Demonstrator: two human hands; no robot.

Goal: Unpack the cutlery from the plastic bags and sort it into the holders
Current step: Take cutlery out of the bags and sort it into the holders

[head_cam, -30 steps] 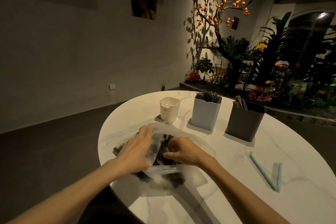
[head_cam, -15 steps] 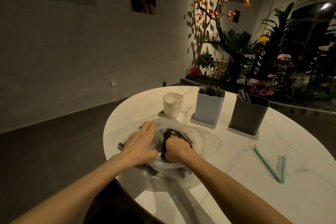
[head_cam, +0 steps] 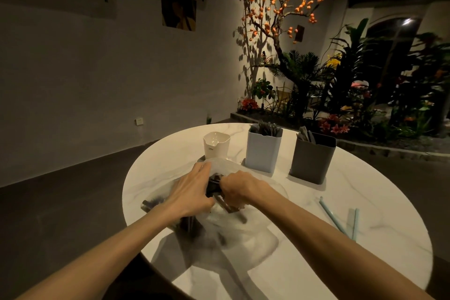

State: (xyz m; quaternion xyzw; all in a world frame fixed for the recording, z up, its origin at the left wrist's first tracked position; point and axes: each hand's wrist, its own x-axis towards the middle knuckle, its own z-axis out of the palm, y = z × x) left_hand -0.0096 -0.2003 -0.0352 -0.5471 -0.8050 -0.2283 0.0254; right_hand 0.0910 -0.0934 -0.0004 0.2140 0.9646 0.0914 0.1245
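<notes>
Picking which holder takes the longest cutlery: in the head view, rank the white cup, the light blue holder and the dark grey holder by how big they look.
1. dark grey holder and light blue holder: they look about alike, too close to rank.
2. white cup: clearly smallest, though all three stand at a similar distance.

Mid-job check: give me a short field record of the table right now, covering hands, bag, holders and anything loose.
left hand: pressed on the clear plastic bag, fingers spread
right hand: closed around dark cutlery at the bag's mouth
bag: lying on the round white marble table, dark cutlery inside
white holder: looks empty
pale blue holder: holds cutlery
dark grey holder: holds cutlery
loose: two light blue straws right of the bag
</notes>
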